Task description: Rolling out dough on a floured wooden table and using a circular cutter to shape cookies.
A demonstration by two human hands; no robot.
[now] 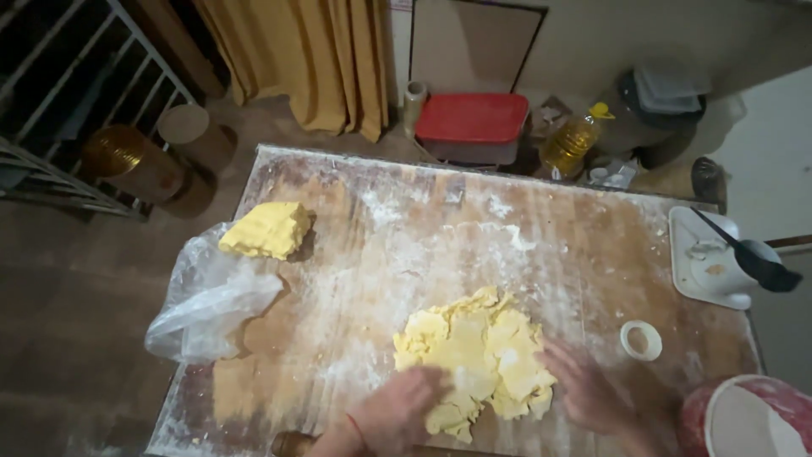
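A ragged heap of yellow dough (474, 351) lies on the floured wooden table (397, 237), near its front edge. My left hand (397, 415) presses flat against the dough's lower left side. My right hand (588, 389) rests with spread fingers against the dough's right edge. Neither hand grips anything. A second, smoother block of yellow dough (266, 228) sits at the table's left edge, partly on a clear plastic bag (207, 300). The end of a wooden rolling pin (292, 443) shows at the front edge, below my left hand.
A small white ring-shaped cutter (641, 340) lies right of the dough. A white tray with a dark spatula (744, 254) stands at the right edge. A red-and-white bowl (748, 419) is at the front right corner. A red-lidded box (472, 123) and oil bottle (575, 140) stand behind the table.
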